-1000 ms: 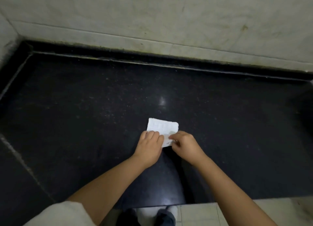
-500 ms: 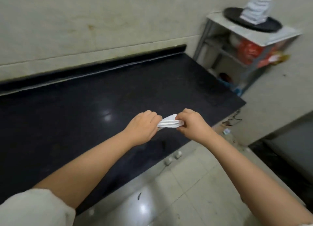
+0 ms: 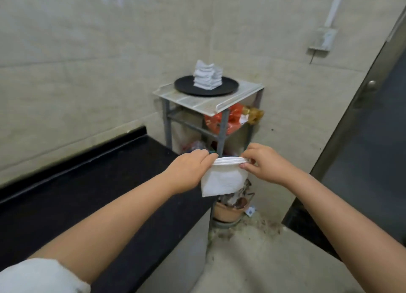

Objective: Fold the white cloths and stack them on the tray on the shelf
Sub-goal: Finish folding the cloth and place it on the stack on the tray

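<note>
A folded white cloth [image 3: 222, 179] hangs in the air between my hands, beyond the end of the black counter. My left hand [image 3: 189, 170] pinches its upper left corner and my right hand [image 3: 262, 164] pinches its upper right corner. Higher and farther off, a round black tray [image 3: 186, 87] lies on the top of a metal shelf [image 3: 197, 103] in the room's corner. On the tray stands a stack of folded white cloths [image 3: 207, 77], several layers high.
The black counter [image 3: 92, 182] runs along the wall on the left and ends just before the shelf. Red bags [image 3: 222, 122] and clutter fill the lower shelves, with a terracotta pot [image 3: 228, 211] at the bottom. A dark door [image 3: 369, 138] is on the right.
The cloth was lifted off the counter by both hands and carried right toward the shelf. My view swung right, so the shelf and tray now stand straight ahead.
</note>
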